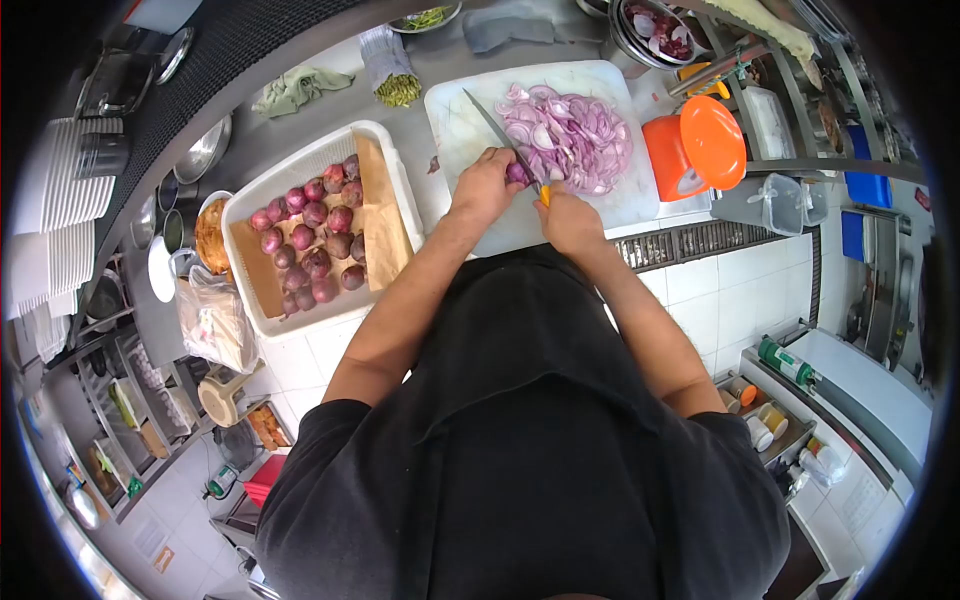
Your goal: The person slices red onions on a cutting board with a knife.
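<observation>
On a white cutting board [462, 122] lies a large heap of sliced red onion [570, 135]. My right hand [572, 220] grips the yellow handle of a kitchen knife [490, 119], its blade pointing up and left across the board. Beside the blade, my left hand [487, 186] has its fingers closed on a piece of red onion [517, 173]. The onion piece sits against the knife's right side, near the handle. My left fingertips are partly hidden behind the blade.
A white crate [238, 262] of whole red onions [316, 214] stands left of the board. An orange container [668, 150] with its lid raised stands to the right. Behind are a green cloth [302, 90] and a metal pot [625, 55].
</observation>
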Action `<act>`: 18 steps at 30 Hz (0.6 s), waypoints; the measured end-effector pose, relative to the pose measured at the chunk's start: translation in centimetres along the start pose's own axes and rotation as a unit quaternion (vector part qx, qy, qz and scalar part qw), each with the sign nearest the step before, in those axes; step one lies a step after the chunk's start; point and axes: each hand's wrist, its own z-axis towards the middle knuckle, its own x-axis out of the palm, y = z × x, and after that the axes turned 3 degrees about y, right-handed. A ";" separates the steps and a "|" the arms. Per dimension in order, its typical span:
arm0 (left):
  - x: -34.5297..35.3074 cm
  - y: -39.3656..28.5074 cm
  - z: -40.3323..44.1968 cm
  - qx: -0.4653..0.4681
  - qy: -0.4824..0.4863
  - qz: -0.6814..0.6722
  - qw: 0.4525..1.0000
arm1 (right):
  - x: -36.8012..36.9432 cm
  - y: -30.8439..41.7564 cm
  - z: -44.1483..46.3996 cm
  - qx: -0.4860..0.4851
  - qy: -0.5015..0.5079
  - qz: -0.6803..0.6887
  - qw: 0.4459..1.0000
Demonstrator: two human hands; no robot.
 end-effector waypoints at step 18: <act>0.1 0.4 0.1 -0.017 0.012 0.010 1.000 | -4.9 2.4 -2.2 -0.008 0.045 -0.009 0.999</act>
